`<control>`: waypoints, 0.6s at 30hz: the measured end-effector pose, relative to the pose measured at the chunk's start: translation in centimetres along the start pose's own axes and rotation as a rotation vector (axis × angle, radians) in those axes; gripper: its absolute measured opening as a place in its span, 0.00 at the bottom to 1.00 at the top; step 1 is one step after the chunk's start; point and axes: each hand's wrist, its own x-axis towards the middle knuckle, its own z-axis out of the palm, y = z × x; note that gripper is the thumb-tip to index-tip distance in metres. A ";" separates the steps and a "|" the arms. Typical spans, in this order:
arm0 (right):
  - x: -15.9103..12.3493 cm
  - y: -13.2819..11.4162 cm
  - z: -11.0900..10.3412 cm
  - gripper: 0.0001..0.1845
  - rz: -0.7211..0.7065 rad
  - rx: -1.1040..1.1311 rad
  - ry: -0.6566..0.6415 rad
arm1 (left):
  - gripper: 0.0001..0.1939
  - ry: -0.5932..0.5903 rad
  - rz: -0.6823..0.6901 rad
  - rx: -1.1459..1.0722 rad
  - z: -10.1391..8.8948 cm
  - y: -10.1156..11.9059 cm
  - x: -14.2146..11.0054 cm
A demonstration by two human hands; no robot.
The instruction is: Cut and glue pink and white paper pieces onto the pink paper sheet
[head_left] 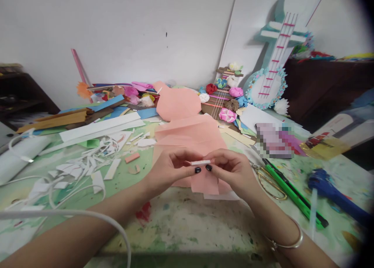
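Between them, my left hand (168,164) and my right hand (235,167) pinch a small piece of salmon-pink paper (205,182). A narrow white strip (200,163) lies across its upper edge, with both thumbs pressed just below it. The paper's lower part hangs down toward me. Behind and partly under my hands is a large salmon-pink paper shape (187,131), creased across its middle. A white sheet (220,196) peeks out beneath its near edge.
Gold-handled scissors (271,186), a green cutter (295,192) and a blue glue gun (336,190) lie at right. White scraps (87,163) and a white cable (117,221) are at left. Paper flowers (228,115) and a guitar-like craft (271,69) stand at the back.
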 end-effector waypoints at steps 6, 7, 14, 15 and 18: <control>-0.2 0.0 -0.1 0.06 0.033 0.056 -0.002 | 0.05 0.037 -0.034 0.023 0.2 0.3 -0.2; -0.3 0.1 -0.2 0.07 0.026 0.058 -0.001 | 0.05 0.037 -0.043 0.013 0.1 0.2 -0.2; -0.2 0.3 -0.4 0.05 -0.006 0.112 -0.016 | 0.07 0.007 -0.084 -0.173 0.0 0.1 0.0; -0.1 0.3 -0.4 0.05 -0.009 0.116 -0.018 | 0.07 0.008 -0.098 -0.203 0.0 0.1 0.0; -0.1 0.4 -0.4 0.05 -0.021 0.106 0.003 | 0.08 0.016 -0.148 -0.256 0.2 0.3 -0.1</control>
